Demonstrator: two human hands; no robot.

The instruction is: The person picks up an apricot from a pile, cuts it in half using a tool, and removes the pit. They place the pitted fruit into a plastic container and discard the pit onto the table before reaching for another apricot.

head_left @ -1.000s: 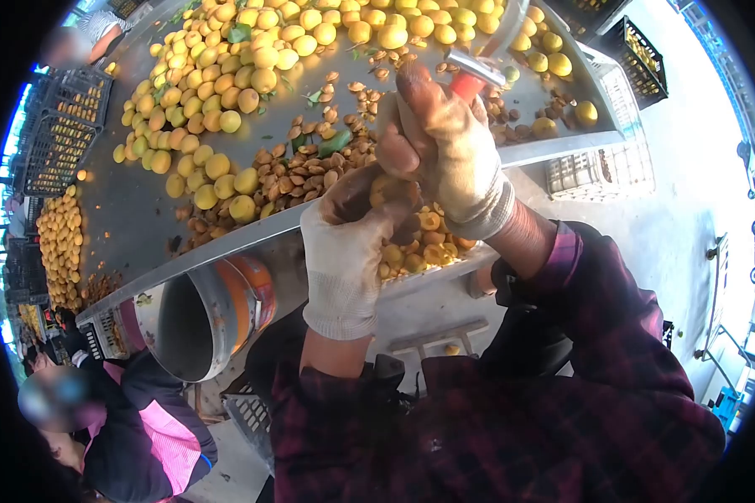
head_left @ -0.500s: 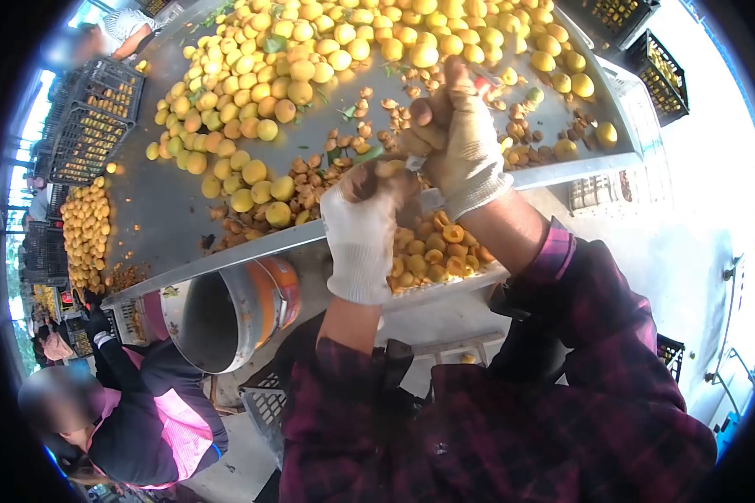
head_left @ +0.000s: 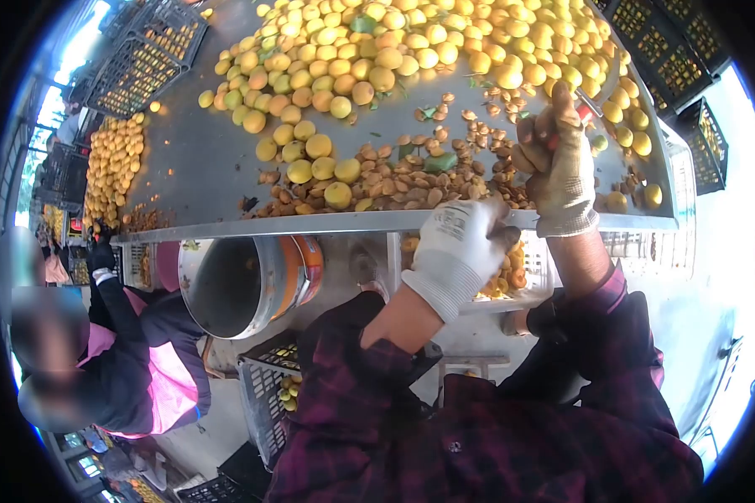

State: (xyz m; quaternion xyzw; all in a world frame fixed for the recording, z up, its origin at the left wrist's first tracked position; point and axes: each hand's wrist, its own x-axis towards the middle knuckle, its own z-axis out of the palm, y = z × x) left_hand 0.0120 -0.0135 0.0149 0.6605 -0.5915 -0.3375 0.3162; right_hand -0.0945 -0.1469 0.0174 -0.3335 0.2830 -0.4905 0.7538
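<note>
My right hand (head_left: pixel 562 163), in a stained glove with bare fingertips, is closed around a red-handled cutting tool (head_left: pixel 590 104) with a metal blade, above the table's front edge. My left hand (head_left: pixel 461 243), in a white glove, is lower, at that edge, over a white crate (head_left: pixel 544 267) holding apricot halves (head_left: pixel 512 270). Its fingers curl inward, and whatever they hold is hidden. Brown apricot pits (head_left: pixel 403 180) are heaped along the near side of the metal table (head_left: pixel 201 159). Behind them spreads a large pile of whole yellow apricots (head_left: pixel 377 63).
An orange-and-white bucket (head_left: pixel 260 281) stands below the table's edge on the left. Black crates (head_left: pixel 147 63) with fruit are at the far left, others (head_left: pixel 703 147) at the right. A person in black and pink (head_left: pixel 164 365) is at the lower left. A grey crate (head_left: pixel 268 394) is near my legs.
My hands were together above the pits and have separated. The left has come down over the crate of halves; the right has moved rightward with the tool. The view has turned.
</note>
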